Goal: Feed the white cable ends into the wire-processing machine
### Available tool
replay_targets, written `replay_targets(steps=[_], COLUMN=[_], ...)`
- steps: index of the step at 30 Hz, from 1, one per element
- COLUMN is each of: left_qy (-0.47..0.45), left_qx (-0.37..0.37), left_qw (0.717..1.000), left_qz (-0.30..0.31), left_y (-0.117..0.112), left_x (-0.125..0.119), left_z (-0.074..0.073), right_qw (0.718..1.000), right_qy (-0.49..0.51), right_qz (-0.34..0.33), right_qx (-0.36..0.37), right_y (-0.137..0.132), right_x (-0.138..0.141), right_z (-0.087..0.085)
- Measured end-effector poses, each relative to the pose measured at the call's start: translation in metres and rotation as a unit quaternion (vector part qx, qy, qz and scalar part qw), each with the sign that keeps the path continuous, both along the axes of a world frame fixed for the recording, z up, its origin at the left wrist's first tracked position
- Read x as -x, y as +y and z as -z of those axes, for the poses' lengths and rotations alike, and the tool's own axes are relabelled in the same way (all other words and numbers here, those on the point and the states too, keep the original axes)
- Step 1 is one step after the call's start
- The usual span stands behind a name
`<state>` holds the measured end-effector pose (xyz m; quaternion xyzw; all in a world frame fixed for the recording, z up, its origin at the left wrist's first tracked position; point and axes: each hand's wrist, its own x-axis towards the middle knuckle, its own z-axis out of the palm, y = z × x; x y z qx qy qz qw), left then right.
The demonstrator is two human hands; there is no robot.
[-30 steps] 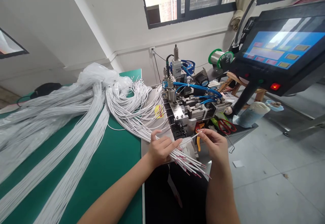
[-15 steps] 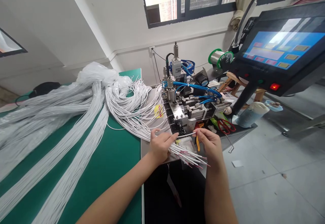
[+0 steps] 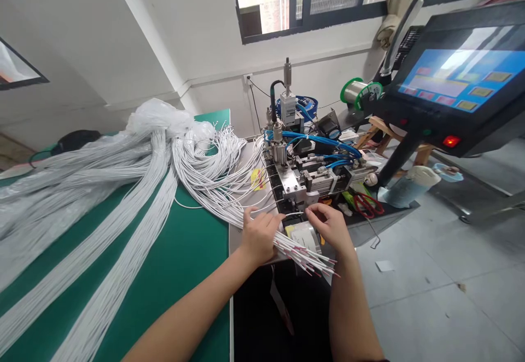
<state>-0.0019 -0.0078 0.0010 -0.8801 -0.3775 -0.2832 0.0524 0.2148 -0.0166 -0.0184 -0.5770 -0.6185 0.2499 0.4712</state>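
Note:
My left hand (image 3: 257, 234) is closed around a bundle of thin white wires (image 3: 305, 256) whose pink-tipped ends fan out to the right below my wrists. My right hand (image 3: 329, 225) pinches a single white wire (image 3: 294, 214) and holds it at the front of a small metal machine (image 3: 305, 179) with blue air hoses. The two hands sit close together at the bench's front edge. More white wires (image 3: 213, 173) loop back from my left hand across the green mat (image 3: 184, 252).
Long bundles of white wire in clear plastic (image 3: 82, 187) cover the mat's left. A touchscreen panel (image 3: 459, 83) on an arm stands at the right, a solder spool (image 3: 356, 91) behind the machine, red scissors (image 3: 367, 204) beside it. Grey floor lies right.
My right hand has moved up and left with the single wire, from beside the bundle to the machine's front. My left hand has stayed put on the bundle.

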Motion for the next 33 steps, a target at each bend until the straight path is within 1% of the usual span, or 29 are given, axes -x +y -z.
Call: replay_targets(steps=[3, 6, 8, 10, 16, 20, 23, 27, 29, 33], left_qy=[0.000, 0.006, 0.010, 0.012, 0.006, 0.004, 0.006, -0.003, -0.007, -0.004], left_qx=[-0.006, -0.006, -0.006, -0.006, -0.011, -0.017, -0.012, -0.012, -0.013, -0.011], left_qw=[1.000, 1.000, 1.000, 1.000, 1.000, 1.000, 1.000, 1.000, 1.000, 0.999], left_qz=[-0.011, -0.019, -0.021, -0.019, -0.017, -0.020, -0.021, -0.020, -0.024, -0.036], left_y=[0.000, 0.000, 0.000, 0.001, 0.001, 0.001, 0.001, 0.001, 0.001, 0.001], left_x=[0.000, 0.000, -0.001, -0.001, 0.000, 0.000, 0.000, 0.000, 0.000, -0.001], left_z=[0.001, 0.001, 0.001, 0.001, 0.002, 0.002, 0.002, 0.003, 0.003, 0.002], right_qw=[1.000, 0.996, 0.993, 0.991, 0.992, 0.990, 0.980, 0.952, 0.943, 0.948], right_qy=[0.016, 0.064, 0.095, 0.111, 0.107, 0.123, 0.175, 0.272, 0.297, 0.292], right_qz=[-0.026, -0.060, -0.071, -0.070, -0.067, -0.063, -0.070, -0.080, -0.084, -0.070], right_qx=[-0.001, 0.010, 0.021, 0.025, 0.016, 0.023, 0.057, 0.113, 0.124, 0.106], right_y=[0.006, 0.013, 0.015, 0.016, 0.014, 0.016, 0.019, 0.021, 0.020, 0.014], right_x=[0.001, 0.002, 0.002, 0.002, 0.003, 0.004, 0.005, 0.007, 0.007, 0.005], right_z=[0.002, 0.007, 0.010, 0.011, 0.010, 0.013, 0.016, 0.021, 0.023, 0.029])
